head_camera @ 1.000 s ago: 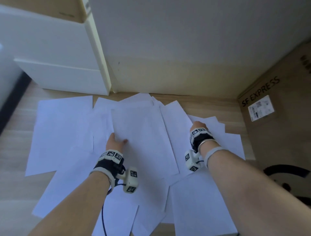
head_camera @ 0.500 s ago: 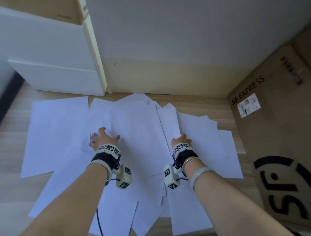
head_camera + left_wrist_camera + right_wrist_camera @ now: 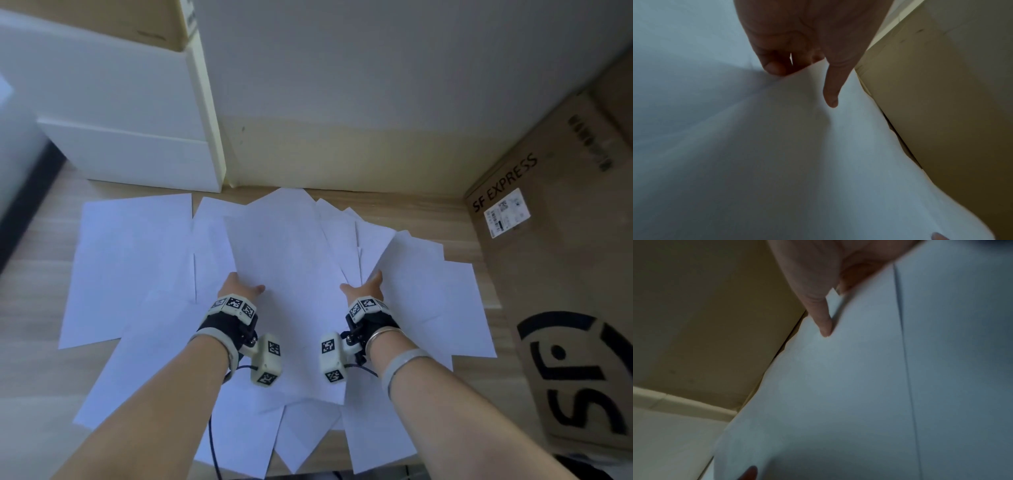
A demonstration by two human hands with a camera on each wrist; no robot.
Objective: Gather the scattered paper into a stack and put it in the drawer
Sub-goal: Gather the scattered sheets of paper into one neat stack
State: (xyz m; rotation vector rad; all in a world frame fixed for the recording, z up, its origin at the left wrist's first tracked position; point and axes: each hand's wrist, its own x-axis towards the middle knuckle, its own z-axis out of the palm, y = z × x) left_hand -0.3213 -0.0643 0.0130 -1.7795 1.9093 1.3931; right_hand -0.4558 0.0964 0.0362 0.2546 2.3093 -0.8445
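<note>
Several white sheets of paper [image 3: 130, 260] lie fanned out and overlapping on the wooden floor [image 3: 30, 377]. My left hand [image 3: 239, 287] holds the left edge of the central top sheet [image 3: 291, 260], and my right hand [image 3: 364, 291] holds its right edge. In the left wrist view the left hand [image 3: 803, 81] has its thumb on top of the paper [image 3: 797, 154] and its fingers curled at the edge. The right wrist view shows my right hand [image 3: 835, 309] likewise, thumb on the paper [image 3: 838, 386] and fingers beneath it. The white drawer unit [image 3: 137, 161] stands at the back left, its drawers closed.
A large cardboard box [image 3: 565, 274] printed SF EXPRESS stands along the right side, close to the rightmost sheets. A plain wall [image 3: 342, 102] runs behind the papers. A black cable [image 3: 214, 445] trails from my left wrist over the near sheets.
My right hand moved left from the far right sheets to the central sheet's right edge, dragging right-hand sheets inward. My left hand shifted left, then returned to the central sheet's left edge.
</note>
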